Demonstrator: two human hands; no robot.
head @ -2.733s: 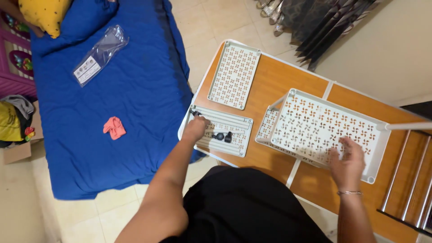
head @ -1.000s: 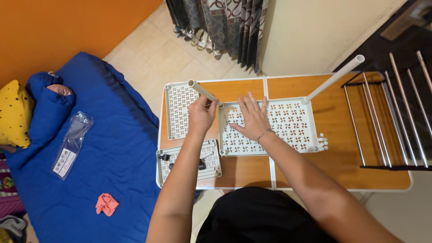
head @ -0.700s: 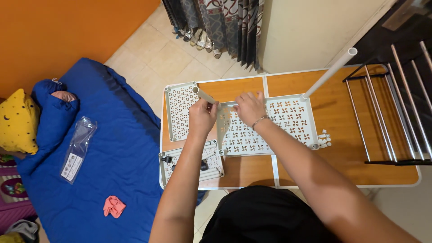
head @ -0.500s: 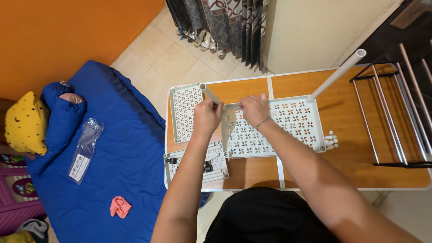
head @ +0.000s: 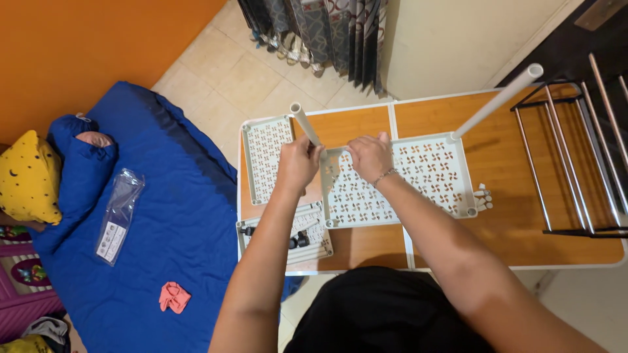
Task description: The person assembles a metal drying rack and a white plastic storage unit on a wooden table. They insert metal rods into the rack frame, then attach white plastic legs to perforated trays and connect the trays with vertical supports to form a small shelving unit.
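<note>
A large blue mattress (head: 163,216) is seen on the tiled floor (head: 229,78) to the left, and beside it stands the wooden desk with white edges (head: 523,189). At the right end of the desk a metal rack of dark frame and silver bars (head: 575,150) is placed. In the middle of the desk lies the white perforated plastic shelf panel (head: 405,183), with a white plastic tube (head: 497,101) standing up from its far right corner. A second white perforated panel (head: 267,157) lies to the left of it, and a third white panel (head: 307,229), carrying small black parts (head: 297,242), lies near the front edge.

The left hand (head: 297,163) is closed around the lower part of another white plastic tube (head: 306,125), the fingers clamped on it, at the far left corner of the middle panel. The right hand (head: 369,157) is laid on the far rim of the same panel, just beside the left hand, with the fingers curled over the rim.

On the mattress are seen a yellow cushion (head: 26,176), a clear plastic bag (head: 119,214) and a small pink cloth (head: 173,296). Small white plastic pieces (head: 483,196) lie on the desk, just beside the right side of the middle panel.
</note>
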